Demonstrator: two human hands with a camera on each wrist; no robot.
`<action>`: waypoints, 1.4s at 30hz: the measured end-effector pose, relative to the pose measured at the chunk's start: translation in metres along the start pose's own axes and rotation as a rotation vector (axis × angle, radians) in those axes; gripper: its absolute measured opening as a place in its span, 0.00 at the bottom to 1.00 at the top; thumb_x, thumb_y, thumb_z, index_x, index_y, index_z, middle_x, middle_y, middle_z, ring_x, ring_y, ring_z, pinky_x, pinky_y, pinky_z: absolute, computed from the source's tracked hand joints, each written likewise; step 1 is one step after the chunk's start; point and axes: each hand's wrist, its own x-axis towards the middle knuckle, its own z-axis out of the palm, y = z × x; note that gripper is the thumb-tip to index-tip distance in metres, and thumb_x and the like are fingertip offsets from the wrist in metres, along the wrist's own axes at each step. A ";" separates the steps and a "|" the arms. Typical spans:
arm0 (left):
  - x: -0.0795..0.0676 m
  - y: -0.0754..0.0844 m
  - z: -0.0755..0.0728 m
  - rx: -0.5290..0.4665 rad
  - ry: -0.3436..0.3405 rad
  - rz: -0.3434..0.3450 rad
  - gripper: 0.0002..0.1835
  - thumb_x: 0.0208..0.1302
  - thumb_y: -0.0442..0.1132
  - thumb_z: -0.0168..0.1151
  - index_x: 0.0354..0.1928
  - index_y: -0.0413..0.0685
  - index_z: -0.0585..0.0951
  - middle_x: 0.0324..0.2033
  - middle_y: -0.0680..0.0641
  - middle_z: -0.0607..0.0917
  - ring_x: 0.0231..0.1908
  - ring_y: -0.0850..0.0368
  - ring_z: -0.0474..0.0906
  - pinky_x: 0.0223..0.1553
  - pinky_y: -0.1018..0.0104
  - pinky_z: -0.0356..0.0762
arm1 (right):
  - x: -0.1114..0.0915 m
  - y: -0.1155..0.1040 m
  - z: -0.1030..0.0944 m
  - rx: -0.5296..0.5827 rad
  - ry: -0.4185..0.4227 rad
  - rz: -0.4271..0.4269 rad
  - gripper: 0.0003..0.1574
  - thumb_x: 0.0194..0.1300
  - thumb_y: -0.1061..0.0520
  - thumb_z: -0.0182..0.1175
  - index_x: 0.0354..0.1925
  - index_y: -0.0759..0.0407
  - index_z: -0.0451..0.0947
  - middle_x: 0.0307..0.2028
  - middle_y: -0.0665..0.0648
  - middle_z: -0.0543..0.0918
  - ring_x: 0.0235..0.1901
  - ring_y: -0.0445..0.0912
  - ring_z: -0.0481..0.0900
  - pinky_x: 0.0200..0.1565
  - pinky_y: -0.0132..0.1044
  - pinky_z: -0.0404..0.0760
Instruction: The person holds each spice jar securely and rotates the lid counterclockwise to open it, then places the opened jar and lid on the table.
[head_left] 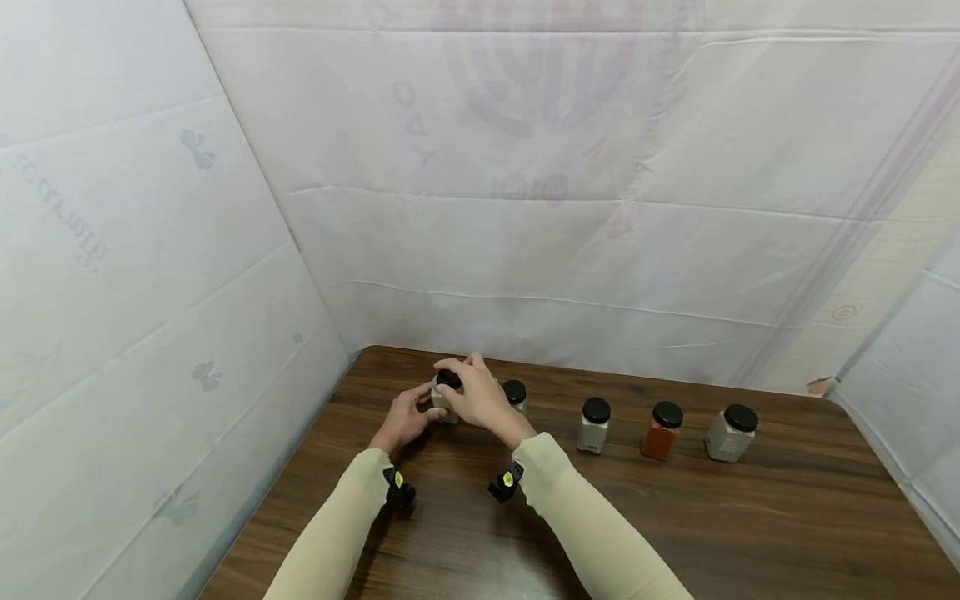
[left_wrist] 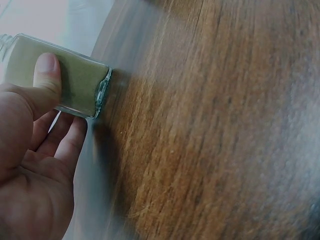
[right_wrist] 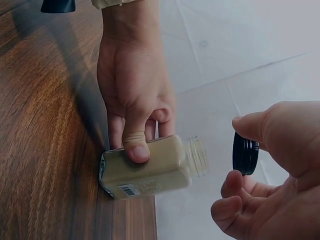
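My left hand [head_left: 407,417] grips a square glass jar [right_wrist: 160,167] of pale greenish powder, thumb on one side and fingers on the other. In the left wrist view, the jar [left_wrist: 82,82] has its base at or just above the wooden table; I cannot tell whether it touches. Its threaded neck is bare. Just off that neck, my right hand [right_wrist: 280,165] pinches a black ribbed lid [right_wrist: 245,154] between thumb and fingers. A small gap separates lid and jar. In the head view the lid [head_left: 448,379] is partly hidden by the right hand.
Close to the right hand stands a black-lidded jar [head_left: 514,392], partly covered by that hand. Farther right are a pale jar [head_left: 592,435], a red-orange jar [head_left: 660,440] and another pale jar [head_left: 726,440], all lidded. White sheeting [head_left: 525,250] rises behind the brown table [head_left: 465,533].
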 end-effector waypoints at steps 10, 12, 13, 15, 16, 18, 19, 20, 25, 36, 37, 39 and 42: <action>0.001 -0.001 0.002 -0.024 -0.003 0.028 0.31 0.69 0.37 0.69 0.72 0.43 0.73 0.63 0.41 0.81 0.64 0.44 0.77 0.64 0.45 0.74 | -0.006 0.001 -0.005 0.030 -0.005 0.023 0.22 0.77 0.45 0.59 0.63 0.50 0.71 0.59 0.60 0.73 0.42 0.50 0.80 0.41 0.45 0.80; 0.001 -0.001 0.002 -0.024 -0.005 0.027 0.30 0.69 0.37 0.69 0.72 0.43 0.74 0.64 0.40 0.81 0.64 0.43 0.77 0.64 0.45 0.74 | -0.007 0.002 -0.006 0.032 -0.006 0.013 0.24 0.77 0.46 0.59 0.63 0.53 0.70 0.59 0.59 0.74 0.48 0.51 0.80 0.47 0.47 0.80; 0.001 -0.001 0.002 -0.021 -0.003 0.027 0.30 0.69 0.37 0.69 0.72 0.43 0.74 0.64 0.40 0.81 0.64 0.43 0.77 0.64 0.45 0.74 | -0.008 0.002 -0.007 0.033 -0.005 0.005 0.24 0.77 0.46 0.59 0.64 0.54 0.70 0.59 0.59 0.74 0.50 0.51 0.79 0.49 0.47 0.80; 0.001 0.000 0.002 -0.022 -0.001 0.023 0.30 0.69 0.38 0.69 0.71 0.43 0.74 0.63 0.40 0.81 0.64 0.43 0.76 0.64 0.44 0.74 | -0.010 0.002 -0.008 0.034 -0.004 -0.015 0.26 0.78 0.46 0.59 0.66 0.54 0.69 0.59 0.58 0.75 0.48 0.51 0.79 0.48 0.47 0.80; 0.000 0.000 0.002 -0.020 0.000 0.022 0.30 0.69 0.38 0.69 0.71 0.43 0.74 0.63 0.40 0.81 0.64 0.42 0.76 0.64 0.43 0.73 | -0.011 0.003 -0.009 0.026 -0.005 -0.023 0.27 0.78 0.46 0.58 0.68 0.53 0.69 0.58 0.58 0.75 0.45 0.51 0.79 0.45 0.46 0.80; 0.000 0.001 0.002 -0.018 0.002 0.024 0.30 0.68 0.38 0.69 0.71 0.43 0.74 0.63 0.40 0.81 0.64 0.42 0.77 0.64 0.42 0.72 | -0.012 0.003 -0.010 0.008 -0.002 -0.037 0.27 0.78 0.46 0.57 0.70 0.51 0.70 0.56 0.57 0.75 0.38 0.49 0.78 0.38 0.43 0.79; -0.001 0.001 0.002 -0.015 0.003 0.028 0.31 0.68 0.38 0.69 0.71 0.43 0.74 0.63 0.39 0.81 0.64 0.42 0.77 0.64 0.42 0.72 | -0.013 0.002 -0.011 0.001 0.001 -0.041 0.28 0.79 0.46 0.57 0.71 0.49 0.70 0.56 0.57 0.75 0.36 0.49 0.77 0.35 0.42 0.77; -0.001 0.001 0.002 -0.014 0.002 0.032 0.31 0.68 0.38 0.69 0.71 0.42 0.74 0.62 0.39 0.81 0.63 0.42 0.77 0.64 0.42 0.73 | -0.014 0.002 -0.012 -0.003 0.003 -0.043 0.28 0.79 0.45 0.57 0.71 0.49 0.70 0.54 0.57 0.75 0.33 0.49 0.76 0.33 0.41 0.75; 0.000 0.000 0.003 -0.009 0.006 0.046 0.31 0.68 0.37 0.69 0.71 0.41 0.74 0.62 0.38 0.81 0.63 0.42 0.78 0.64 0.42 0.73 | -0.018 0.001 -0.016 0.014 0.023 -0.027 0.25 0.78 0.45 0.58 0.67 0.49 0.73 0.56 0.56 0.76 0.42 0.50 0.78 0.39 0.42 0.78; 0.004 -0.001 0.002 0.015 0.042 0.034 0.32 0.66 0.36 0.71 0.71 0.41 0.74 0.60 0.39 0.83 0.63 0.43 0.78 0.66 0.43 0.70 | -0.024 0.004 -0.016 0.029 0.057 -0.002 0.25 0.66 0.49 0.73 0.55 0.54 0.75 0.53 0.53 0.82 0.54 0.51 0.81 0.54 0.48 0.80; 0.004 -0.001 0.002 0.017 0.043 0.033 0.32 0.66 0.36 0.71 0.71 0.41 0.74 0.60 0.40 0.83 0.63 0.43 0.78 0.66 0.43 0.71 | -0.024 0.004 -0.015 0.024 0.058 -0.002 0.25 0.65 0.48 0.73 0.55 0.53 0.75 0.53 0.53 0.83 0.54 0.50 0.81 0.54 0.48 0.80; 0.003 -0.001 0.002 0.023 0.044 0.035 0.32 0.66 0.36 0.71 0.71 0.41 0.74 0.60 0.39 0.83 0.63 0.43 0.78 0.65 0.44 0.72 | -0.026 0.006 -0.014 0.019 0.059 -0.001 0.25 0.64 0.48 0.74 0.54 0.52 0.75 0.52 0.52 0.84 0.53 0.50 0.82 0.53 0.47 0.81; 0.003 -0.001 0.002 0.023 0.039 0.037 0.32 0.67 0.35 0.70 0.71 0.41 0.74 0.61 0.38 0.82 0.63 0.42 0.77 0.64 0.45 0.73 | -0.028 0.007 -0.012 0.018 0.062 -0.002 0.25 0.64 0.47 0.74 0.54 0.51 0.75 0.52 0.52 0.85 0.52 0.50 0.83 0.52 0.47 0.81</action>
